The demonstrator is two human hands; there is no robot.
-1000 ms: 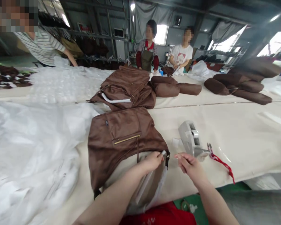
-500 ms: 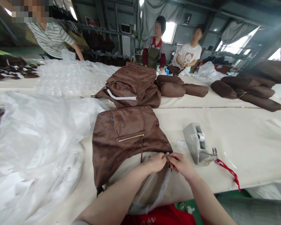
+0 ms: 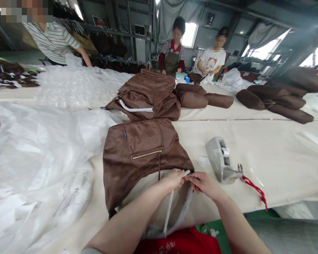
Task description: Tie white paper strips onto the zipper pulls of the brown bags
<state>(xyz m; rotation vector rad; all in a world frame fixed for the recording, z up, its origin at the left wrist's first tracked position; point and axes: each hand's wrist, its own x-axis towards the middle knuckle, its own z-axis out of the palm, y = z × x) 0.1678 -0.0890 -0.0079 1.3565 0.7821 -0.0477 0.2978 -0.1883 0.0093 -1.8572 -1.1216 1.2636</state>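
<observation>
A brown handbag (image 3: 145, 141) lies flat on the cream-covered table, its gold zip (image 3: 147, 154) facing up and its opening towards me. At the right end of the opening, my left hand (image 3: 175, 179) is closed on a white wrapping strip (image 3: 169, 213), whose tail hangs down below the fingers. My right hand (image 3: 203, 184) pinches close beside it, fingertips almost touching the left ones, at the base of the bag's strap. What lies between the right fingertips is mostly hidden. The strap (image 3: 186, 211), under a pale translucent wrap, curves down towards my red apron (image 3: 180, 245).
Right of my hands stand a grey tape dispenser (image 3: 220, 160) and small snips with a red cord (image 3: 255, 188). Clear plastic bags (image 3: 42, 151) cover the left side. Behind lie another brown bag (image 3: 148, 93) and stuffed brown rolls (image 3: 193, 99). Several people work across the table.
The white strip's tail now hangs visibly from my left hand, and a white end shows above its fingers. Both hands stay close together at the same corner of the bag.
</observation>
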